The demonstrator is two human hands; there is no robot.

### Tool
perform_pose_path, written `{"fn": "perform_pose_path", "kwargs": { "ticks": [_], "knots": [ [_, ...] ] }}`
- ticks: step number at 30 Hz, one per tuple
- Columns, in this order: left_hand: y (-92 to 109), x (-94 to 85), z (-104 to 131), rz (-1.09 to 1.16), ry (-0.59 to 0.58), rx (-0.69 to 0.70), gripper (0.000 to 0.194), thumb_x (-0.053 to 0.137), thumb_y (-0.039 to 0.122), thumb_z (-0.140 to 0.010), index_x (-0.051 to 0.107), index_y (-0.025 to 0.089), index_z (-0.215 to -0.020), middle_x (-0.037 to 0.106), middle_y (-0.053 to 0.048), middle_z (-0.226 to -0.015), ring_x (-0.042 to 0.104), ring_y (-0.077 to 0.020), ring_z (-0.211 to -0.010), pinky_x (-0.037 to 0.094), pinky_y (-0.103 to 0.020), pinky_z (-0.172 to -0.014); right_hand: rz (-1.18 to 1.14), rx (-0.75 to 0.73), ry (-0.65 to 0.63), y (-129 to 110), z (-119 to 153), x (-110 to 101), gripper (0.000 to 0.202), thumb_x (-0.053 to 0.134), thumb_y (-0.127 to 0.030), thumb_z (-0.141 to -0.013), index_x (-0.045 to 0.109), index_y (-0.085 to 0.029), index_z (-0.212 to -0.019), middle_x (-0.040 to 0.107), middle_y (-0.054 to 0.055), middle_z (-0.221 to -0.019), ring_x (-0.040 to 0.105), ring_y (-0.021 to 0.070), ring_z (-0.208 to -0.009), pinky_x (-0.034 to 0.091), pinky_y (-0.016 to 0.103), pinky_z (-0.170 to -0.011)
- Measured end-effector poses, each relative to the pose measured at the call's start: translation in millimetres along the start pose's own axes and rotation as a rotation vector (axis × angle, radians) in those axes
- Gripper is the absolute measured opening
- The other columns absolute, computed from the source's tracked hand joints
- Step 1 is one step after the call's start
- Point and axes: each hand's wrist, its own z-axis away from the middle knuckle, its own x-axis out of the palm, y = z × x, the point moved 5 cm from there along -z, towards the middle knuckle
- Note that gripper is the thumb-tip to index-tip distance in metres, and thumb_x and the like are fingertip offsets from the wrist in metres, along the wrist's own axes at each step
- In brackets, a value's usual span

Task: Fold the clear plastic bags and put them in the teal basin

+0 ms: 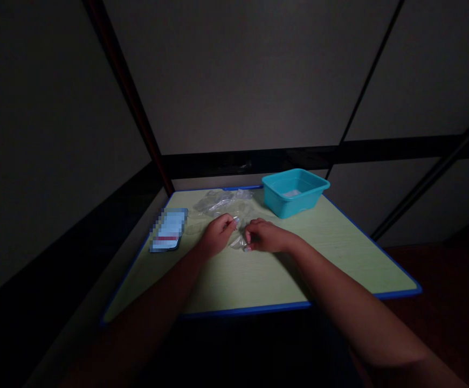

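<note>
1. Thin clear film (238, 243), mid-worktop (238, 280), might slip or tear in this gloom.
2. Left hand (220, 234) and right hand (267, 235) curl beside it (clamped or not, I can't tell).
3. Loose plastic (218, 203) behind could snag knuckles.
4. Phone (170, 229) hugs the left edge, basket (295, 207) the far right corner; more room lies near right.

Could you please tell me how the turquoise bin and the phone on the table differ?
The turquoise bin is deep and open-topped, while the phone is flat and thin.
The bin stands toward the far right of the table; the phone lies near its left edge.
The bin is plain turquoise, whereas the phone shows a bright, pale face.
Both rest on the table, touched by neither the left hand nor the right hand.
</note>
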Motion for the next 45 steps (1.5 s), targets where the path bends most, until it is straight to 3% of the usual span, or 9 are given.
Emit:
{"fn": "perform_pose_path", "kwargs": {
  "ticks": [4,10,19,23,26,29,37,42,45],
  "knots": [
    [8,-3.1,2,-0.098,0.033,0.092,0.017,0.044,0.032,-0.084,0.049,0.02,-0.074,0.054,-0.001,-0.077,0.054,-0.0153,-0.076,0.046,-0.028,-0.07,-0.078,-0.039,0.059,0,-2,-2,0.003,0.059,-0.017,-0.075,0.06,-0.015,-0.076,0.057,0.001,-0.075,0.05,0.014,-0.077,0.036,0.023,-0.073],
    [37,-23.2,12,-0.222,0.21,0.304,0.012,0.045,0.028,-0.084,0.053,0.02,-0.082,0.052,-0.007,-0.101,0.051,-0.019,-0.101,0.042,-0.034,-0.091,-0.374,-0.012,0.221,16,-1,-17,0.013,0.049,-0.025,-0.08,0.053,-0.015,-0.074,0.055,0.0,-0.072,0.047,0.0115,-0.068,0.037,0.021,-0.064],
    [64,-31.0,33,-0.412,0.261,0.575,0.028,0.05,0.036,-0.078,0.059,0.019,-0.058,0.06,-0.008,-0.089,0.052,-0.0234,-0.089,0.042,-0.041,-0.082,-0.358,0.101,0.391,35,-6,-20,0.012,0.049,-0.025,-0.079,0.052,-0.016,-0.071,0.057,0.001,-0.066,0.045,0.0121,-0.06,0.034,0.023,-0.058],
    [48,-12.1,26,-0.069,0.023,0.235,0.037,0.04,0.039,-0.087,0.059,0.018,-0.064,0.058,-0.004,-0.064,0.057,-0.0149,-0.062,0.046,-0.028,-0.063,-0.317,0.144,0.422,35,-6,-22,0.011,0.049,-0.023,-0.079,0.053,-0.016,-0.072,0.057,0.002,-0.066,0.045,0.0124,-0.059,0.032,0.023,-0.056],
    [18,-7.2,18,0.211,0.084,-0.203,0.034,0.043,0.046,-0.085,0.058,0.017,-0.076,0.058,0.0,-0.061,0.056,-0.0115,-0.05,0.044,-0.022,-0.05,-0.31,0.16,0.43,35,-5,-24,0.013,0.048,-0.024,-0.08,0.053,-0.016,-0.072,0.056,0.001,-0.064,0.044,0.0123,-0.058,0.03,0.023,-0.055],
    [2,-10.8,15,0.398,0.171,-0.415,0.028,0.054,0.045,-0.078,0.055,0.017,-0.082,0.063,-0.002,-0.083,0.057,-0.0082,-0.051,0.044,-0.018,-0.045,-0.341,0.122,0.401,33,-5,-24,0.013,0.048,-0.024,-0.08,0.053,-0.016,-0.072,0.055,0.001,-0.065,0.044,0.0119,-0.059,0.031,0.023,-0.055],
    [5,-8.5,16,0.638,0.044,-0.505,0.023,0.057,0.038,-0.077,0.053,0.017,-0.084,0.06,-0.003,-0.088,0.057,-0.0082,-0.049,0.046,-0.022,-0.045,-0.373,0.029,0.292,28,-6,-15,0.012,0.048,-0.022,-0.079,0.051,-0.016,-0.069,0.051,-0.001,-0.062,0.043,0.0106,-0.058,0.03,0.022,-0.054],
    [8,-22.9,13,0.637,0.213,-0.398,0.023,0.058,0.039,-0.076,0.051,0.018,-0.082,0.055,0.003,-0.07,0.051,-0.0066,-0.044,0.039,-0.017,-0.038,-0.34,0.097,0.351,30,-6,-18,0.01,0.048,-0.021,-0.079,0.05,-0.016,-0.07,0.051,-0.002,-0.061,0.041,0.0104,-0.057,0.028,0.022,-0.053],
    [11,-19.7,13,0.664,0.086,-0.459,0.027,0.052,0.044,-0.08,0.051,0.017,-0.078,0.059,0.001,-0.064,0.056,-0.0106,-0.046,0.042,-0.02,-0.041,-0.32,0.143,0.39,30,-6,-21,0.013,0.048,-0.022,-0.08,0.049,-0.016,-0.069,0.049,-0.002,-0.06,0.041,0.0106,-0.056,0.027,0.022,-0.053]
  ]
}}
